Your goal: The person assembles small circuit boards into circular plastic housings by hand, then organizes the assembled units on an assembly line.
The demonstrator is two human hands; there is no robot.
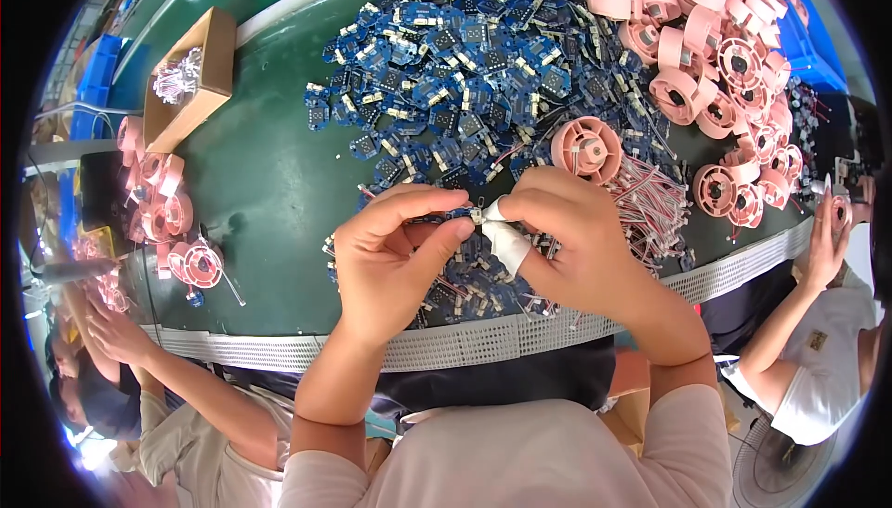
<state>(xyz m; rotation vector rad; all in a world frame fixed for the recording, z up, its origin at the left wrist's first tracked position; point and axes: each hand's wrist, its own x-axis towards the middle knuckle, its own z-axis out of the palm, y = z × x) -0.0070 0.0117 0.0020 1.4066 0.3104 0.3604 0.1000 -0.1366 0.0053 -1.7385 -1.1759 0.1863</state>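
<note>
We pinch a blue board [444,217] in the left hand [383,257], white connector [477,215] in the right hand [576,238], nearer us than the lone pink wheel [588,148]. Best we brace board, keep connector square.

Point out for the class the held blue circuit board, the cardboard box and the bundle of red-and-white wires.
Held blue circuit board [453,214]: head view, on its exposed edge.
Cardboard box [217,60]: head view, on its right-hand wall.
Red-and-white wires [650,206]: head view, mid-bundle.
</note>
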